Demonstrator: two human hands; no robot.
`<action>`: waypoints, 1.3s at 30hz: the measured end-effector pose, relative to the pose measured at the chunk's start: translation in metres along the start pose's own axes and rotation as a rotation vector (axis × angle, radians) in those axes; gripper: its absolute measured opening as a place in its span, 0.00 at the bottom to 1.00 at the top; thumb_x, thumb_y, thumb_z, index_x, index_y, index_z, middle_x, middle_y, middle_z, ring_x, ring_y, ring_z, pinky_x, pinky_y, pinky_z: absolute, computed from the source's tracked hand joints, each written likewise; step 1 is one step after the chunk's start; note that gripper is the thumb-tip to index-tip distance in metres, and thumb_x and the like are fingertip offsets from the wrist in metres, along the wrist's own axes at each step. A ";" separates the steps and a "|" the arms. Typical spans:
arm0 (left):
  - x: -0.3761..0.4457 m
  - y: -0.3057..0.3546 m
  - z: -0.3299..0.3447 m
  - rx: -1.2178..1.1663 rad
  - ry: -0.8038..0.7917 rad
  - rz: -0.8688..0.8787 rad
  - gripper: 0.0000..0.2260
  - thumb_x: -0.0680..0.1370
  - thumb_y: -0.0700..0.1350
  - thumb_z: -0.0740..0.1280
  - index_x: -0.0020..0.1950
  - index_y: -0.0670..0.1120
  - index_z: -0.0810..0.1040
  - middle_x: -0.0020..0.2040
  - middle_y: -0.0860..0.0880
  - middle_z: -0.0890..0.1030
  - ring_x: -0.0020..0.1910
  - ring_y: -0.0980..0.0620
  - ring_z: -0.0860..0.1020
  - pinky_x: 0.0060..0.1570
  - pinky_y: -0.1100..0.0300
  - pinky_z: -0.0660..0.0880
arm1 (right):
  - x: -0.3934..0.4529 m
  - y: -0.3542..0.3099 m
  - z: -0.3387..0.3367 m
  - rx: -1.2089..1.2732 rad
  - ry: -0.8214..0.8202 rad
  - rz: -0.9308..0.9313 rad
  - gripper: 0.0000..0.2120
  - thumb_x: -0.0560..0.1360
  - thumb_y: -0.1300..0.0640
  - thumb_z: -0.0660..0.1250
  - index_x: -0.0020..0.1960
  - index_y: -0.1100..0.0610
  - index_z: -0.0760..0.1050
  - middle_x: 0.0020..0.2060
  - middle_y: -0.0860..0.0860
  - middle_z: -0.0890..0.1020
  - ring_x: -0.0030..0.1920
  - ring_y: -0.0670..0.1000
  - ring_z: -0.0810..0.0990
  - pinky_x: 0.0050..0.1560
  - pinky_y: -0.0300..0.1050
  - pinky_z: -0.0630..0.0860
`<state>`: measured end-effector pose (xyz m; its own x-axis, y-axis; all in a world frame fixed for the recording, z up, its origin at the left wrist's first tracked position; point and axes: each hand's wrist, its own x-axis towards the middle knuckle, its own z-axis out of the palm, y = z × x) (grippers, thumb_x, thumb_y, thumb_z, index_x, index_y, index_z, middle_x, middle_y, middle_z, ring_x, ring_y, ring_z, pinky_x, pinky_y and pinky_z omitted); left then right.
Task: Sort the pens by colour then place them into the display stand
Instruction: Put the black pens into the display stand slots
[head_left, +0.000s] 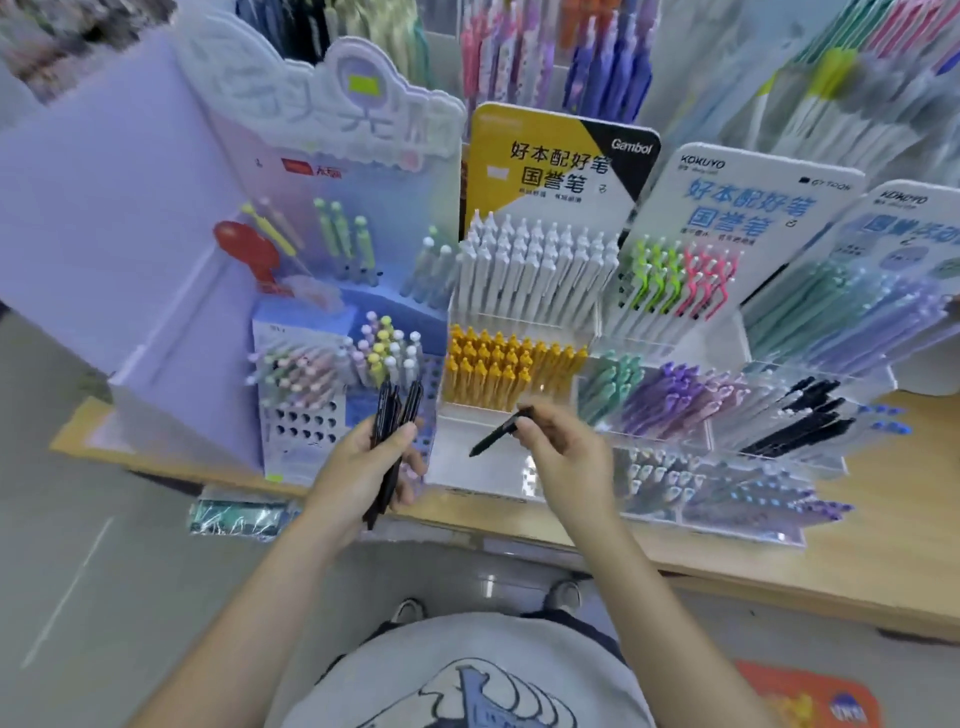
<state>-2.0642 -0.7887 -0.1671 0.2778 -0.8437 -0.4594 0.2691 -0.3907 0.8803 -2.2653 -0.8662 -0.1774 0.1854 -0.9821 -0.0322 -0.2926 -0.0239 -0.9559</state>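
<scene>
The right hand (563, 457) pinches a single black pen (500, 432) between thumb and fingers. The long axis of this pen runs on a slant: its thin tip points down and to the left, toward the white tray (483, 467) at the front of the display stand (519, 364), and its other end rises to the right, behind the fingers. The pen is in the air, above this tray and just in front of the row of yellow pens (511, 364).

The left hand (366, 467) grips a bundle of black pens (392, 441). These stand almost upright, a little tilted, with the upper ends fanned apart above the thumb and the lower ends coming out below the palm. They are in front of a blue holder with round holes (311, 415), where pastel pens (332, 364) stand.

Behind the yellow pens there is a row of white pens (535, 270). To the right, clear compartments hold green pens (610, 384), purple pens (670, 395) and more black pens (805, 421), all leaning to the upper right.

All stands sit on a light wooden shelf (883, 545). Below it the grey floor (104, 519) shows, and many more pens hang on the wall behind, blurred.
</scene>
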 end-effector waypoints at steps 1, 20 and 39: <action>0.002 0.000 -0.009 0.008 -0.020 -0.006 0.07 0.83 0.46 0.63 0.58 0.45 0.76 0.34 0.43 0.80 0.23 0.49 0.73 0.23 0.62 0.68 | -0.001 0.002 0.010 -0.029 0.030 0.003 0.12 0.77 0.60 0.69 0.47 0.42 0.80 0.42 0.43 0.85 0.46 0.46 0.84 0.50 0.52 0.80; 0.029 -0.004 -0.053 -0.013 -0.163 -0.096 0.10 0.82 0.48 0.64 0.61 0.45 0.77 0.36 0.45 0.80 0.25 0.49 0.74 0.24 0.60 0.69 | 0.016 0.016 0.076 -0.354 0.072 0.003 0.07 0.77 0.60 0.69 0.55 0.56 0.82 0.44 0.48 0.85 0.46 0.49 0.83 0.51 0.51 0.80; 0.028 -0.005 -0.052 -0.055 -0.194 -0.103 0.10 0.83 0.45 0.63 0.59 0.42 0.79 0.36 0.46 0.80 0.26 0.51 0.73 0.24 0.61 0.67 | 0.026 0.020 0.096 -0.503 -0.098 0.010 0.09 0.78 0.59 0.68 0.56 0.57 0.82 0.47 0.53 0.85 0.44 0.50 0.79 0.47 0.49 0.78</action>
<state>-2.0102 -0.7911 -0.1906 0.0648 -0.8575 -0.5105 0.3382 -0.4624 0.8196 -2.1765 -0.8748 -0.2252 0.2602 -0.9613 -0.0907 -0.7053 -0.1251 -0.6978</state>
